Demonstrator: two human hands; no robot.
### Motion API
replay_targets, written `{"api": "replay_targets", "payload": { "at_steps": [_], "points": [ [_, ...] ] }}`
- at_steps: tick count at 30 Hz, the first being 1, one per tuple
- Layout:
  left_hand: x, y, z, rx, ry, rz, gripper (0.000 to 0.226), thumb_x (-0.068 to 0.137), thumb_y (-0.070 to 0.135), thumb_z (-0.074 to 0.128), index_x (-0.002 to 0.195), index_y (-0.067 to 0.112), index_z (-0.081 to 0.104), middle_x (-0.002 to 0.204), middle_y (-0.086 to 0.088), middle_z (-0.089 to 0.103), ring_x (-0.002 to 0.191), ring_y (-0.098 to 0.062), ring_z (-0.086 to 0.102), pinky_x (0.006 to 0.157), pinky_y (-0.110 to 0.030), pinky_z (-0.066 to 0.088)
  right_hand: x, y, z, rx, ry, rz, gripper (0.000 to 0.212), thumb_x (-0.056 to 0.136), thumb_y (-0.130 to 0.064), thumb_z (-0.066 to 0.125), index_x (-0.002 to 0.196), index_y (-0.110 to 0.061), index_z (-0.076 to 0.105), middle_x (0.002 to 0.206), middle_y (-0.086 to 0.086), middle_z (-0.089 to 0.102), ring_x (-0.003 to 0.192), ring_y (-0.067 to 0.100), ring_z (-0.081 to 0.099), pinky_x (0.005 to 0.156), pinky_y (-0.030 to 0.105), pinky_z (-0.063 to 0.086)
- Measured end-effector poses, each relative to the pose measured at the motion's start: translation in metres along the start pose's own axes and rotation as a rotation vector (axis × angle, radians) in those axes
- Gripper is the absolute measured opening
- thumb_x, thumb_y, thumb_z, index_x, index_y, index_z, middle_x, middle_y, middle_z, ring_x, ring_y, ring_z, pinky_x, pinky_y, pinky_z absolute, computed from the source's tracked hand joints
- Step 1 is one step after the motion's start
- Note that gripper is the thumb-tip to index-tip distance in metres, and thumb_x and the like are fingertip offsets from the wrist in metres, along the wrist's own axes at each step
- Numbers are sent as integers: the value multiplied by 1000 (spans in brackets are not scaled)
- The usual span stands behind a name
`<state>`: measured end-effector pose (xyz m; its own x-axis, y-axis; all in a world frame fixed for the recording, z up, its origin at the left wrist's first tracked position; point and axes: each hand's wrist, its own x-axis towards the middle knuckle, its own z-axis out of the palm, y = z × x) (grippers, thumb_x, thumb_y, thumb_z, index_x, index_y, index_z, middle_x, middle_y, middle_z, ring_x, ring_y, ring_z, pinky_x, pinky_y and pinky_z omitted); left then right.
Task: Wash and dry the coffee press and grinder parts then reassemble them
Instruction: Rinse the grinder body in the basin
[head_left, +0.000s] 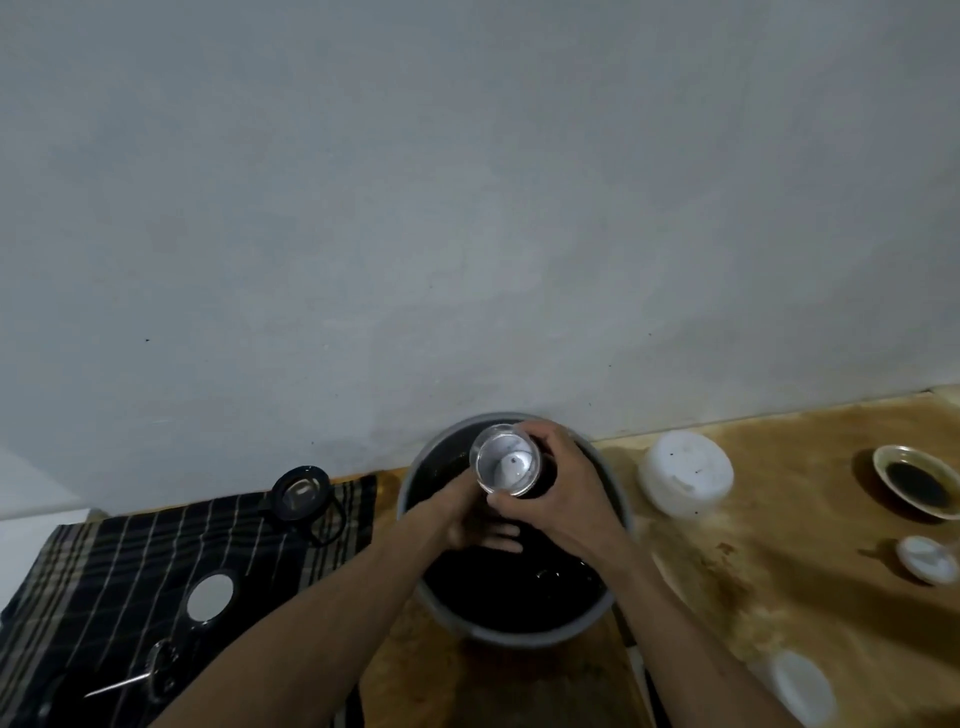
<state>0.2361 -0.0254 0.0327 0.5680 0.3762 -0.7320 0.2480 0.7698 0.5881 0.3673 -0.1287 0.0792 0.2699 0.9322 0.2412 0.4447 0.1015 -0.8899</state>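
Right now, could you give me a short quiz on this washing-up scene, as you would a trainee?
1. True or false: the clear grinder cup is lying on the striped cloth.
2. Which hand grips the grinder cup? A) left hand B) right hand C) neither
3. Fill in: both hands work over the grey ____ of dark water.

Key
1. False: it is held up over the basin, open end towards the camera.
2. B: the right hand's fingers curl round it, while the left hand lies lower, fingers stretched under it.
3. basin. The glass press beaker, a round metal disc and the plunger rod lie on the cloth.
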Motion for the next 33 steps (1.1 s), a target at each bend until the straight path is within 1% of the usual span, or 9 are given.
{"api": "replay_targets", "payload": {
  "at_steps": [4,9,11,14,16,18,23,28,33],
  "points": [
    [-14,24,-12,-21,-109,-44,67,92,69,55,119,10,73,117,-20,72,104,-42,67,77,-55,62,-3,8,5,-44,-64,-55,71,66,-24,96,126,-28,57,126,-13,60,120,7,59,98,23,49],
    [-17,26,-23,52,-63,12,35,88,42,66,110,15,67,95,-9,70,83,-24,68,68,-37,58,-5,21,5,-8,-260,38,66,76,-46,87,135,-35,58,146,-17,47,138,-2,43,111,14,37],
    [-12,21,-33,3,-51,-6,34,85,41,70,108,16,67,96,-11,71,85,-28,67,75,-43,58,1,31,2,79,-144,188,53,82,-50,76,132,-37,62,148,-14,46,139,-4,42,116,20,33],
    [-8,10,-43,-37,-106,-45,42,82,39,74,114,12,69,101,-16,71,86,-32,69,80,-48,57,11,57,-1,54,-27,605,53,91,-57,65,137,-29,61,145,-1,55,133,15,54,116,39,40],
    [-5,5,-42,-54,-171,-68,45,86,37,69,119,7,67,101,-19,70,84,-33,69,78,-47,59,7,71,2,226,-113,859,70,84,-69,66,138,-25,59,136,0,64,122,25,63,101,48,55],
    [-1,4,-40,-99,-182,-81,47,89,36,68,124,5,64,106,-21,70,89,-35,69,82,-50,59,5,74,7,468,-66,965,65,85,-58,75,133,-16,63,126,6,70,110,31,69,82,44,63],
    [12,8,-46,-142,57,-64,57,86,46,77,132,15,62,132,-20,64,117,-41,63,88,-61,58,10,89,16,506,195,964,65,82,-43,85,131,-8,63,120,10,72,104,26,72,74,39,65],
    [34,-6,-37,106,329,29,68,86,57,74,136,16,55,127,-7,62,106,-30,65,72,-48,65,15,99,29,443,268,986,61,83,-43,84,127,-7,62,125,9,67,105,23,67,83,44,63],
    [44,-9,-40,224,415,30,70,94,69,53,130,9,52,115,-9,63,100,-32,66,65,-42,64,18,107,37,386,265,1070,37,104,-47,53,121,-14,61,121,10,62,109,28,61,90,47,60]
  ]
}}
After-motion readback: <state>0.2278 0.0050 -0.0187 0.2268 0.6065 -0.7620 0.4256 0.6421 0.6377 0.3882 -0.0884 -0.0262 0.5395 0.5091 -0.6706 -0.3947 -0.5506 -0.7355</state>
